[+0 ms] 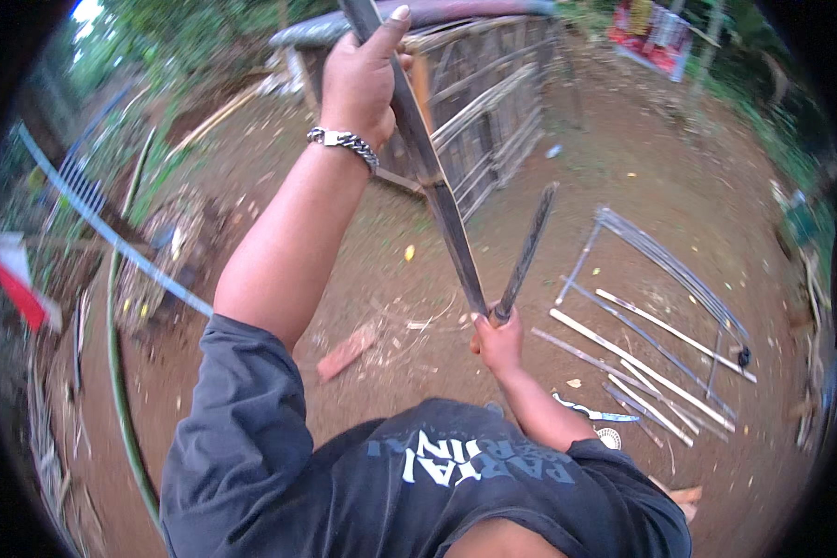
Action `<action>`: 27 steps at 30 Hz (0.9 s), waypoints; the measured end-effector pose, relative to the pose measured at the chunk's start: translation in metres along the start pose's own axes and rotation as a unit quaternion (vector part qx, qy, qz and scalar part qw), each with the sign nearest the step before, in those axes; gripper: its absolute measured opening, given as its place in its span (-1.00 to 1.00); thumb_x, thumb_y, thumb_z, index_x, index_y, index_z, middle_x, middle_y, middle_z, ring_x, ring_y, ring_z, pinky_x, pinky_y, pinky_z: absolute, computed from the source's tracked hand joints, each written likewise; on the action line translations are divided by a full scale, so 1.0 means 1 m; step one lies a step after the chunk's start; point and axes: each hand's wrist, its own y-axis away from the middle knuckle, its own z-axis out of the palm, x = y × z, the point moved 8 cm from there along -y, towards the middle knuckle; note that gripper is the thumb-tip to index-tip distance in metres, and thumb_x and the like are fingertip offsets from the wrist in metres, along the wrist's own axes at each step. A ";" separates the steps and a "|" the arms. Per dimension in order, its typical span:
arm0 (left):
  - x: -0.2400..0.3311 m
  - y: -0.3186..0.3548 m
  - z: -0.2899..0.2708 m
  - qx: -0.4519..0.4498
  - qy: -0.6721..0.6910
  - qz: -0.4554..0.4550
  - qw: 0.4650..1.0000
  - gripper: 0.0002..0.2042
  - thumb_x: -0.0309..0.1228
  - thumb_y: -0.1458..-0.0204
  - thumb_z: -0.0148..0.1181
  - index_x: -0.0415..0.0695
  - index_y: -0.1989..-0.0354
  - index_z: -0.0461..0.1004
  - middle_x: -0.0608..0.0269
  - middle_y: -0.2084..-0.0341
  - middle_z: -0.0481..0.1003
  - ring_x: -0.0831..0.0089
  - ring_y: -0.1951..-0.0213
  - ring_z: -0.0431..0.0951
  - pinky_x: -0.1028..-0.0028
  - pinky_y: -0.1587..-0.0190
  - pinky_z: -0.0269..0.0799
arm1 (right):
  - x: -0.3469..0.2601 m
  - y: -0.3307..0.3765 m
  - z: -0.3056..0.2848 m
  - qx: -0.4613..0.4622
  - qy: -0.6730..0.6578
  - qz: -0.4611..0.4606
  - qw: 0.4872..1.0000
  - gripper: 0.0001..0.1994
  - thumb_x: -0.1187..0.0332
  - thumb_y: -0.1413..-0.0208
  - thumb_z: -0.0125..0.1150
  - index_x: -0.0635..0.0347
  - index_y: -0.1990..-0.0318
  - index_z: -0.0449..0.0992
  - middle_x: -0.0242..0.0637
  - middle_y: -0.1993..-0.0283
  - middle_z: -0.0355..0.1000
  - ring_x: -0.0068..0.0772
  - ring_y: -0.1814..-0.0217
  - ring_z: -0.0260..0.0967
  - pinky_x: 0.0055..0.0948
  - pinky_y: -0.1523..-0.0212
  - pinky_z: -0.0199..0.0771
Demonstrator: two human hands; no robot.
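A long dark split bamboo pole [451,223] slants from the top of the view down toward the middle. High up on it, my left hand [361,84] is closed round the pole, thumb laid along it. Its lower end meets my right hand [498,344], which is closed round the handle of what looks like a machete [530,246]. The dark blade points up and away, to the right of the pole. Whether my right fingers also touch the bamboo is hidden. A chain bracelet [344,147] circles my left wrist.
Bamboo strips [642,363] and a thin frame [679,256] lie on bare earth at right, near a blue-handled saw [595,411]. A reddish block [347,352] rests left of centre. Ahead stands a slatted wooden shed [493,112]. A green pole [116,363] runs along the left.
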 end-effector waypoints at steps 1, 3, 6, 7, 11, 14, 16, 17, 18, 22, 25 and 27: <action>-0.002 0.007 -0.024 0.060 -0.050 0.015 0.997 -0.68 -0.08 -0.12 0.20 -0.12 0.32 0.40 0.31 0.48 0.42 0.49 0.47 0.42 0.46 0.41 0.36 | 0.015 -0.009 0.009 -0.025 0.008 0.021 0.999 -0.77 0.48 0.02 0.30 0.18 0.28 0.33 -0.36 0.47 0.39 -0.48 0.64 0.34 -0.43 0.61 0.37; 0.013 0.026 -0.055 0.088 -0.053 0.010 0.995 -0.67 -0.04 -0.08 0.24 -0.01 0.48 0.37 0.46 0.59 0.33 0.65 0.55 0.31 0.58 0.48 0.25 | 0.032 -0.023 0.031 -0.059 0.091 -0.051 0.993 -0.76 0.44 0.03 0.32 0.19 0.25 0.36 -0.33 0.43 0.43 -0.42 0.49 0.41 -0.39 0.43 0.43; 0.051 0.071 -0.118 0.239 -0.191 0.035 0.951 -0.70 -0.10 -0.16 0.15 -0.02 0.48 0.36 0.42 0.59 0.33 0.62 0.54 0.32 0.58 0.44 0.30 | 0.060 -0.033 0.071 -0.179 0.122 -0.034 0.976 -0.71 0.39 0.05 0.36 0.22 0.20 0.41 -0.28 0.35 0.48 -0.34 0.27 0.46 -0.36 0.20 0.44; 0.060 0.081 -0.141 0.214 -0.156 0.067 0.962 -0.74 -0.17 -0.13 0.21 -0.09 0.39 0.39 0.33 0.52 0.40 0.52 0.49 0.41 0.50 0.42 0.36 | 0.067 -0.037 0.082 -0.212 0.126 -0.019 0.969 -0.70 0.38 0.05 0.37 0.22 0.18 0.41 -0.26 0.32 0.49 -0.33 0.23 0.46 -0.36 0.16 0.43; 0.100 0.138 -0.191 0.250 -0.157 0.164 0.941 -0.77 -0.33 -0.09 0.28 -0.19 0.26 0.38 0.28 0.51 0.41 0.54 0.53 0.41 0.52 0.48 0.37 | 0.086 -0.036 0.112 -0.298 0.167 0.019 0.939 -0.62 0.37 0.06 0.40 0.25 0.10 0.40 -0.20 0.18 0.52 -0.31 0.09 0.46 -0.34 0.06 0.42; 0.134 0.191 -0.256 0.373 -0.217 0.196 0.881 -0.76 -0.33 -0.11 0.27 -0.19 0.31 0.34 0.27 0.50 0.39 0.60 0.58 0.37 0.64 0.56 0.32 | 0.111 -0.040 0.120 -0.325 0.170 0.042 0.929 -0.58 0.41 0.03 0.38 0.28 0.03 0.35 -0.18 0.06 0.52 -0.31 0.00 0.45 -0.34 -0.03 0.40; 0.139 0.224 -0.296 0.444 -0.249 0.204 0.836 -0.75 -0.29 -0.13 0.24 -0.17 0.36 0.31 0.30 0.54 0.36 0.62 0.61 0.34 0.66 0.61 0.28 | 0.135 -0.046 0.106 -0.325 0.177 0.060 0.927 -0.58 0.45 0.02 0.36 0.30 0.02 0.33 -0.17 0.01 0.51 -0.33 -0.03 0.44 -0.36 -0.06 0.40; 0.143 0.240 -0.313 0.469 -0.268 0.211 0.815 -0.73 -0.28 -0.14 0.22 -0.16 0.38 0.29 0.31 0.56 0.35 0.63 0.63 0.33 0.67 0.64 0.26 | 0.148 -0.046 0.096 -0.324 0.182 0.070 0.926 -0.59 0.47 0.02 0.35 0.32 0.03 0.32 -0.16 -0.01 0.51 -0.35 -0.03 0.44 -0.37 -0.06 0.41; 0.145 0.254 -0.328 0.492 -0.287 0.216 0.793 -0.72 -0.26 -0.15 0.21 -0.16 0.40 0.27 0.32 0.58 0.33 0.64 0.65 0.32 0.67 0.66 0.24 | 0.163 -0.043 0.085 -0.318 0.181 0.075 0.928 -0.60 0.48 0.03 0.35 0.33 0.05 0.32 -0.15 -0.02 0.51 -0.36 -0.01 0.45 -0.38 -0.05 0.42; 0.130 0.288 -0.397 0.539 -0.326 0.198 0.751 -0.67 -0.23 -0.19 0.16 -0.11 0.49 0.21 0.36 0.69 0.26 0.64 0.71 0.27 0.65 0.71 0.21 | 0.230 -0.025 0.033 -0.280 0.269 0.092 0.917 -0.62 0.47 0.03 0.33 0.32 0.07 0.33 -0.21 0.06 0.53 -0.38 0.14 0.49 -0.34 0.05 0.50; 0.129 0.305 -0.447 0.546 -0.353 0.195 0.734 -0.61 -0.18 -0.17 0.17 -0.07 0.57 0.16 0.36 0.75 0.25 0.60 0.73 0.27 0.62 0.71 0.20 | 0.221 0.018 0.051 -0.244 0.327 0.154 0.900 -0.68 0.47 0.02 0.31 0.28 0.13 0.34 -0.14 0.06 0.51 -0.40 0.06 0.47 -0.36 0.04 0.48; 0.115 0.316 -0.478 0.563 -0.368 0.178 0.718 -0.60 -0.16 -0.16 0.18 -0.08 0.56 0.16 0.34 0.75 0.26 0.60 0.73 0.28 0.61 0.70 0.21 | 0.212 0.041 0.074 -0.196 0.327 0.185 0.906 -0.67 0.44 0.02 0.32 0.27 0.12 0.36 -0.20 0.07 0.53 -0.41 0.14 0.48 -0.37 0.09 0.49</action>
